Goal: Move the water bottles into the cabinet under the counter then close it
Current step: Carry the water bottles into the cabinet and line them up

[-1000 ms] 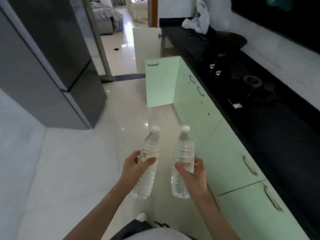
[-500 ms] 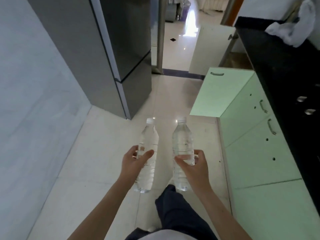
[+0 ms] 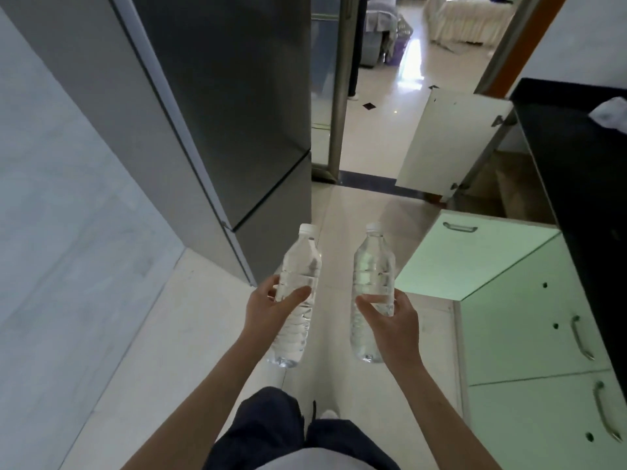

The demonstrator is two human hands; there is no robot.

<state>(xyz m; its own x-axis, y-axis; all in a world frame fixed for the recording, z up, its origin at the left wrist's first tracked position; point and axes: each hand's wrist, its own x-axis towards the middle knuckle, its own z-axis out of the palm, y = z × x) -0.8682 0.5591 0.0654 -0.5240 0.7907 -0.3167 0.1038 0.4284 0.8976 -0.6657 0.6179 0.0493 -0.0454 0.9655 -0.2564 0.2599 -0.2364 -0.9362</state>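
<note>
Cabinet door point(image 3: 471, 259) nearer, left hand point(image 3: 268, 312), right hand point(image 3: 392, 322) still grip bottles point(image 3: 300, 266)

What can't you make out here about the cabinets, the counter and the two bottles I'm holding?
1. Head view: the cabinet interior behind the open green door, screened by that door.
2. Head view: the white cloth on the black counter, cut off by the right edge.
3. Head view: any print on the left bottle and right bottle, too small and blurred.
</note>
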